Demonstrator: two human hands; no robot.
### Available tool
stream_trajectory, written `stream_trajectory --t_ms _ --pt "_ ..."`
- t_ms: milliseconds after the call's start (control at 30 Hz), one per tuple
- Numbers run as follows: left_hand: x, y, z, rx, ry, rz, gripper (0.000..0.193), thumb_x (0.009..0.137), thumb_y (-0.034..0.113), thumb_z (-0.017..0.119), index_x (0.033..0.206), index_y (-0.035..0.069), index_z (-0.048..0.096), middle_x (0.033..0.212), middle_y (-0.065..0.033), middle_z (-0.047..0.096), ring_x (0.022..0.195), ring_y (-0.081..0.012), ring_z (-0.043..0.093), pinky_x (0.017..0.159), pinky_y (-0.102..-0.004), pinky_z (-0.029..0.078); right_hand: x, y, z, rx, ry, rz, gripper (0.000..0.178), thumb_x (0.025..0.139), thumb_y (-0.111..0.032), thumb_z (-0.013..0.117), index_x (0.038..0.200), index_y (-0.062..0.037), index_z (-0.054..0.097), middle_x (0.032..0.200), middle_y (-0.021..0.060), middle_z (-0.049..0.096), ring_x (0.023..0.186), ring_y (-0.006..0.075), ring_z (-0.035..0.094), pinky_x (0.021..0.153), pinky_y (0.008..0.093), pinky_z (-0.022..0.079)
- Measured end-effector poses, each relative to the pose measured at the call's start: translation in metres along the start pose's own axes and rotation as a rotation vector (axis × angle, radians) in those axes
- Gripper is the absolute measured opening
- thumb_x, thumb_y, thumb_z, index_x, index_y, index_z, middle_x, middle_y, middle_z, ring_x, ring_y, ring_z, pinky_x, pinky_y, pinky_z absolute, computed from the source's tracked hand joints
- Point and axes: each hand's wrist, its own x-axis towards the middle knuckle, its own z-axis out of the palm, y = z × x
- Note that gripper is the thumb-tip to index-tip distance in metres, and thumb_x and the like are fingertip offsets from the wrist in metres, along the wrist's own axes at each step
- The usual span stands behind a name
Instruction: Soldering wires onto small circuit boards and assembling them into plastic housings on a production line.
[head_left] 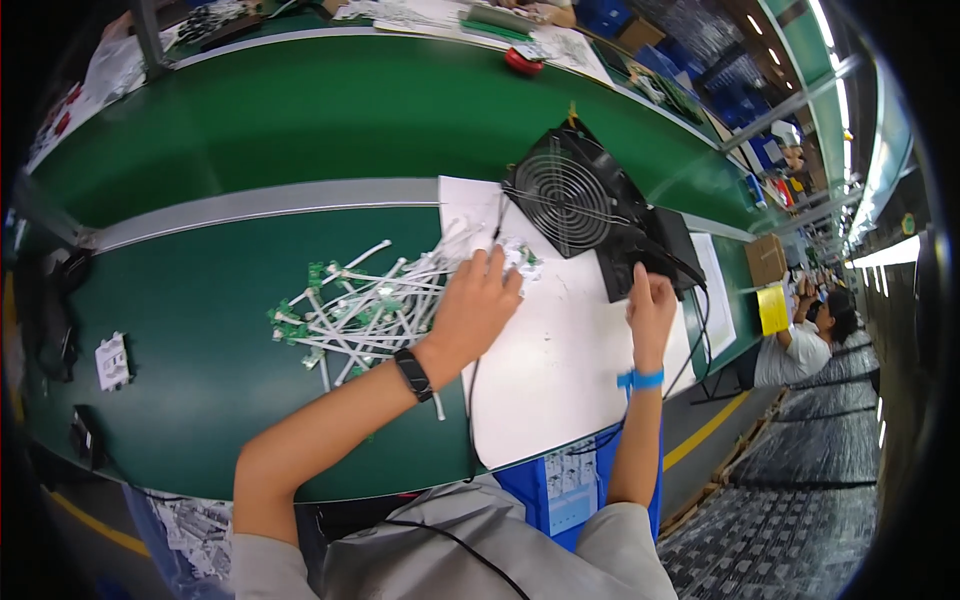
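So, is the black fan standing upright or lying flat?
Tilted: the black fan leans back on its base, with its round grille facing up and toward the person.

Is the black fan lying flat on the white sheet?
No, the black fan stands tilted at the far edge of the white sheet.

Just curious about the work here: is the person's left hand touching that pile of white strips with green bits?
Touching. The head view shows the left hand lying on the pile of white strips, fingers overlapping its right end.
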Motion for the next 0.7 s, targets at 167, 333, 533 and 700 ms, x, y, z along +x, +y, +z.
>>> stream_trajectory --t_ms 167,333,533,700 --pt "0.001 0.002 0.002 0.052 -0.108 -0.016 0.036 0.084 0.026 0.071 0.111 0.002 0.069 0.128 -0.0212 0.061 0.112 -0.0326 0.056 0.091 -0.0395 0.052 -0.121 -0.133 -0.007 -0.217 -0.301 -0.576 0.011 0.089 -0.009 0.070 0.081 -0.0014 0.069 0.074 0.0088 0.067 0.063 0.0194 0.062 0.056 0.0294 0.044" --pt "0.009 -0.006 -0.037 0.187 -0.078 0.143 0.034 0.079 0.007 0.064 0.110 -0.006 0.068 0.129 -0.0249 0.060 0.110 -0.0303 0.057 0.093 -0.0361 0.052 -0.175 -0.240 0.002 -0.059 -0.879 -1.365 0.057 0.079 -0.023 0.075 0.131 -0.0004 0.065 0.111 0.0127 0.066 0.100 0.0298 0.067 0.088 0.0386 0.055" --pt "0.042 0.007 -0.077 -0.013 0.204 0.111 0.020 0.079 0.009 0.065 0.097 0.000 0.067 0.111 -0.0187 0.063 0.101 -0.0306 0.059 0.085 -0.0385 0.054 -0.189 -0.275 -0.036 -0.346 -0.617 -1.347 0.053 0.101 -0.029 0.059 0.151 -0.0273 0.042 0.125 0.0003 0.069 0.118 0.0169 0.065 0.093 0.0319 0.054" --pt "0.025 -0.088 -0.159 0.094 0.315 -0.120 0.025 0.080 0.017 0.077 0.098 0.001 0.070 0.111 -0.0166 0.065 0.102 -0.0364 0.059 0.084 -0.0456 0.054 -0.205 -0.307 -0.043 -0.425 -0.471 -1.388 0.038 0.098 -0.034 0.065 0.135 -0.0244 0.062 0.123 -0.0097 0.069 0.115 0.0125 0.066 0.087 0.0312 0.056"
